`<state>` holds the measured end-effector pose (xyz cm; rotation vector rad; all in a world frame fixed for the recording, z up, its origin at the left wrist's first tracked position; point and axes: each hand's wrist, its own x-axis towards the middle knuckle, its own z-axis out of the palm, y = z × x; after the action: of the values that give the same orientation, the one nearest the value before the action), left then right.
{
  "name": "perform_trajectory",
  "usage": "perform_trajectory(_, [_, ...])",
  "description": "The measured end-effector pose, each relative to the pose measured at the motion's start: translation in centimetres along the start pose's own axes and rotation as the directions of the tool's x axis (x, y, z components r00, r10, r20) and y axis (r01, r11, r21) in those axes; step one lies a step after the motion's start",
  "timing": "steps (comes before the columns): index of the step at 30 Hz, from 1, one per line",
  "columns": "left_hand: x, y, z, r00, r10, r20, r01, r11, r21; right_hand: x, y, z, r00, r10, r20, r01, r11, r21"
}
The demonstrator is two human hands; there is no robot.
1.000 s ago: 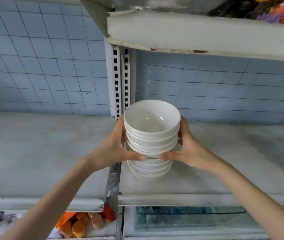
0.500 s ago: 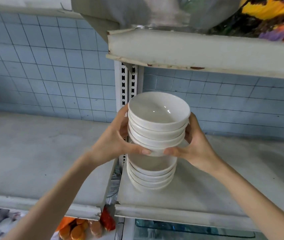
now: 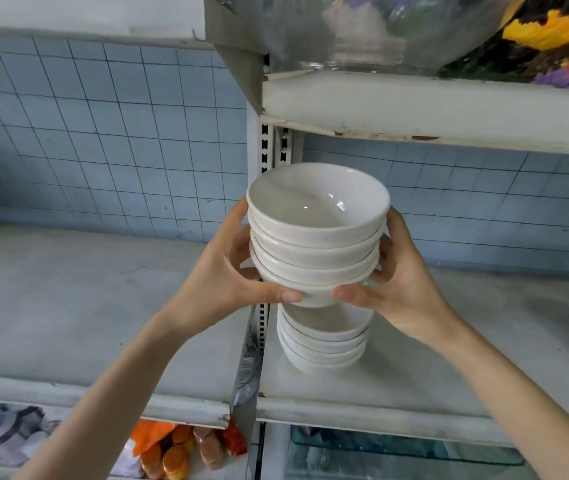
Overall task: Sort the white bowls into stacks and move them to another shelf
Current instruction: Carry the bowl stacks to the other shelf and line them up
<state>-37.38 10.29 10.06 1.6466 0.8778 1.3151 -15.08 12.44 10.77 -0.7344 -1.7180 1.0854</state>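
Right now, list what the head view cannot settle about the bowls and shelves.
- Lower stack: its top bowl's inside is hidden by the lifted stack.
- Left hand and right hand: fingers behind the bowls are hidden.
- Upper shelf: contents blurred and cut by the frame edge.

upper bowls (image 3: 316, 237) lifted clear, seemingly, of lower stack (image 3: 322, 341)

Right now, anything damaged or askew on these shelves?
Yes: the upper shelf's front edge is chipped, with rust-brown spots. Both bowl stacks, held and resting, sit straight.
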Motion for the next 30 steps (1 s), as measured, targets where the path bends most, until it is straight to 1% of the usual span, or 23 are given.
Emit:
perform_trajectory(5, [-2.0, 0.8, -0.5, 1.0, -0.003, -0.017, 0.003, 1.0, -0.017, -1.5, -0.7, 1.9, 1.0, -0.007, -0.019, 0.007, 1.0, 0.003])
perform_trajectory(10, [-4.1, 1.9, 0.3, 0.999, 0.013, -0.034, -0.013, 1.0, 0.003, -3.5, -1.6, 2.5, 1.0, -0.016, -0.012, 0.016, 1.0, 0.021])
perform_trajectory(15, [-6.9, 3.4, 2.5, 0.994, 0.035, -0.099, -0.034, 0.999, 0.016, -6.0, -2.5, 2.2, 0.998, -0.064, -0.001, 0.064, 0.997, 0.049])
perform_trajectory(23, [-11.6, 5.0, 7.6, 0.973, 0.022, -0.229, -0.02, 1.0, 0.013, -11.0, -4.1, 1.0, 0.996, -0.084, 0.015, 0.082, 0.989, 0.119])
perform_trajectory(30, [-14.3, 5.9, 8.3, 0.96, 0.025, -0.279, -0.013, 0.999, 0.044, -12.9, -5.0, 2.2, 0.996, -0.083, 0.036, 0.076, 0.984, 0.158])
